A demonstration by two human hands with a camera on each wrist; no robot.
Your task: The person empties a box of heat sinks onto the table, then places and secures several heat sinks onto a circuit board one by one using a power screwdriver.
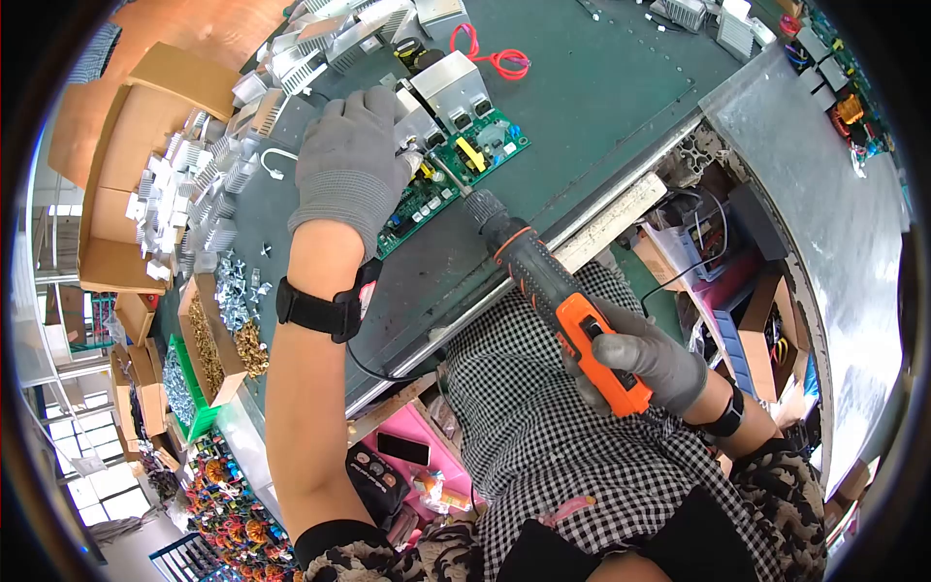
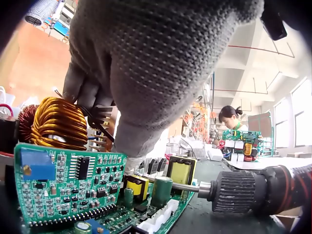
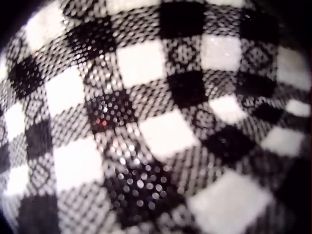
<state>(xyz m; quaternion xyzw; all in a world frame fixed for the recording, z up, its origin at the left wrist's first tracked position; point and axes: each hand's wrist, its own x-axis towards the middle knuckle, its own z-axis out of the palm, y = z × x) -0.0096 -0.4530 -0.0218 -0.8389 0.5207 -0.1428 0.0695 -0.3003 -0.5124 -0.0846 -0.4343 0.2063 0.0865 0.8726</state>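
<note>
The green circuit board (image 1: 427, 194) lay on the bench (image 1: 601, 87), near its front edge. The left hand (image 1: 351, 160), gloved, pressed down on the board's far end, fingers (image 2: 92, 92) bent over a finned heatsink beside the copper coil (image 2: 58, 122). The right hand (image 1: 645, 359), fingers wrapped round the grip, held the orange electric screwdriver (image 1: 553, 301), its bit (image 2: 175, 184) lying low across the board near the yellow transformer (image 2: 181, 171). Judged best: keep the bit square in the screw head, board pinned flat, and feed gently. The right wrist view showed only checked cloth (image 3: 156, 117).
</note>
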